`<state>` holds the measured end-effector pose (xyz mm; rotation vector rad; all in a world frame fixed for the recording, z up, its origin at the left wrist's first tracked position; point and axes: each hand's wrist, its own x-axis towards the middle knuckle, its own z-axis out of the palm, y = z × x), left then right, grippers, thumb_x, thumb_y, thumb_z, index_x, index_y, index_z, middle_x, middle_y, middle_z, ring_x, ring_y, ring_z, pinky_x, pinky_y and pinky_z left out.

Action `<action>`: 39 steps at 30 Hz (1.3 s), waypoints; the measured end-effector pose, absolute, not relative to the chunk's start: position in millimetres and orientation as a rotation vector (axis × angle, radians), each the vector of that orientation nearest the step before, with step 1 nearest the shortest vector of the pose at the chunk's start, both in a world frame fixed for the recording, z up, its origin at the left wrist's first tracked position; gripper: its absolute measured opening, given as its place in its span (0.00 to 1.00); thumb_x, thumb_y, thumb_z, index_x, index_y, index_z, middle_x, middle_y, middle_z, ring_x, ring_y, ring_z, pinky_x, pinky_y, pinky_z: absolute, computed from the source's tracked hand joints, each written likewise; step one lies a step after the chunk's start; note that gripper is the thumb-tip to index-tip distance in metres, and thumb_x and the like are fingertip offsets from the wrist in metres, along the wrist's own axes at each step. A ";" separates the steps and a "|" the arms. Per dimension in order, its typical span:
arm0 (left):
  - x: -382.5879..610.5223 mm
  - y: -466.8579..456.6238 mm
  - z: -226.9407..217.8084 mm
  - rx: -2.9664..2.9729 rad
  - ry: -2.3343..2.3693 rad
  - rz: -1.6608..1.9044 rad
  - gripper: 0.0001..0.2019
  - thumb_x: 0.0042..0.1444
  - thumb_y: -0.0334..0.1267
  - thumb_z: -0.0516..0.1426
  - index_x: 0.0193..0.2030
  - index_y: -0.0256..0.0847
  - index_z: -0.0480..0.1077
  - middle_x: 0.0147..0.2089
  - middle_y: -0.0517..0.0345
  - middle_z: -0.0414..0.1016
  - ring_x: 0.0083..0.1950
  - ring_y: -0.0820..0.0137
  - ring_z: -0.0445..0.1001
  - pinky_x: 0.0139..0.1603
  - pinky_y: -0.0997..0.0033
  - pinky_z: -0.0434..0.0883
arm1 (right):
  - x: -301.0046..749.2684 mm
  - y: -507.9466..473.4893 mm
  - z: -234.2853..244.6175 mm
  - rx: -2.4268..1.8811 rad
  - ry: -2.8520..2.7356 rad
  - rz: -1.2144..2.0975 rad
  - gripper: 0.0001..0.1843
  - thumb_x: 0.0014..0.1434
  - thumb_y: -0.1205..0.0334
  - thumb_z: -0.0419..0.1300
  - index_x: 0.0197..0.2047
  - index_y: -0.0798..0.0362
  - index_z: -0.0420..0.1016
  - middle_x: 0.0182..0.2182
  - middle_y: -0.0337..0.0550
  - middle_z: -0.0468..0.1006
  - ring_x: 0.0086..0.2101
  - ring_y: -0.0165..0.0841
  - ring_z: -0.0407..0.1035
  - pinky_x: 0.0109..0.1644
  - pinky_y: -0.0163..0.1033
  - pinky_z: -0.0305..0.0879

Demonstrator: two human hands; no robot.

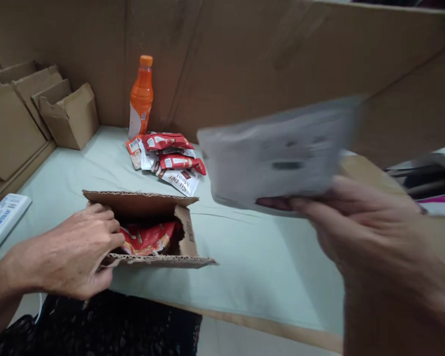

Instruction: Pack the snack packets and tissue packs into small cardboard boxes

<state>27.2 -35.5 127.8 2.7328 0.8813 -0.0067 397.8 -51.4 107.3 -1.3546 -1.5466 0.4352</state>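
My left hand [72,247] grips the left end of a small open cardboard box [141,199], its fingers wrapped over the edge. Inside the box lies a red packet [150,238], partly hidden by the walls and my fingers. My right hand [370,237] pinches the lower edge of a flat, pale grey pouch [244,163] between thumb and fingers. The pouch is raised to the right of the box, apart from it, and its dark print is blurred by motion. Behind the box several red and white food packets [174,153] lie in a heap.
An orange drink bottle [141,99] stands against the tall cardboard wall [244,59]. Several open cardboard boxes [77,118] stand at the back left. A white device [7,217] lies at the left edge of the pale green tabletop [244,257]. Dark patterned cloth [133,321] shows below.
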 end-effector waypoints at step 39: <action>11.2 -42.1 117.7 2.703 0.890 0.127 0.03 0.49 0.32 0.60 0.32 0.43 0.73 0.37 0.53 0.76 0.41 0.58 0.73 0.49 0.55 0.71 | 333.9 20.3 103.2 -1.909 -2.404 0.206 0.17 0.71 0.62 0.52 0.55 0.50 0.79 0.50 0.48 0.84 0.48 0.39 0.77 0.50 0.40 0.70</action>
